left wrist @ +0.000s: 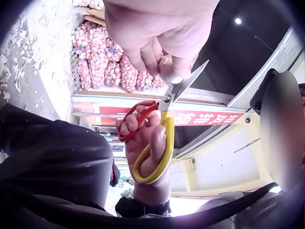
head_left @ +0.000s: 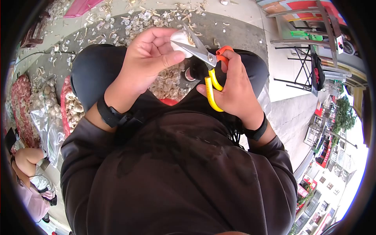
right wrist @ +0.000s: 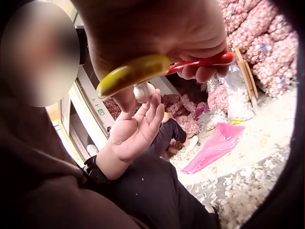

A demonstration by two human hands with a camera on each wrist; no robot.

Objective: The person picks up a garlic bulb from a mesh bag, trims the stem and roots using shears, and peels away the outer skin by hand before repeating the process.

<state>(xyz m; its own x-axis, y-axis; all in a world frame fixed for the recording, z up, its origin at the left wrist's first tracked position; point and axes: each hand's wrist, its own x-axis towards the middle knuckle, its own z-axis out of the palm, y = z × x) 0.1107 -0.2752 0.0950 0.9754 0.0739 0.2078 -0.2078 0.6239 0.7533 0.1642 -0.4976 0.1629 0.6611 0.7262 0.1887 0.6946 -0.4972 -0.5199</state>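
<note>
A white garlic bulb [head_left: 179, 42] is pinched between the fingers and thumb of my left hand [head_left: 143, 62], held up above my lap. My right hand [head_left: 237, 90] grips scissors [head_left: 210, 58] with one orange-red and one yellow handle, fingers through the red loop and thumb at the yellow one. Their blades are spread, and the bulb overlaps the gap between them in the head view. From the left wrist, the blades of the scissors [left wrist: 167, 99] lie right at the garlic [left wrist: 169, 72]. In the right wrist view, the yellow handle [right wrist: 133, 74] partly covers the bulb [right wrist: 144, 93].
Garlic skins and stem scraps [head_left: 149, 21] litter the ground ahead, with more trimmings [head_left: 170, 84] between my legs. Sacks of garlic [head_left: 70, 103] stand at the left, near another person's leg [head_left: 29, 160]. A pink sheet [right wrist: 217, 148] lies on the floor. A folding stand [head_left: 301, 68] is at the right.
</note>
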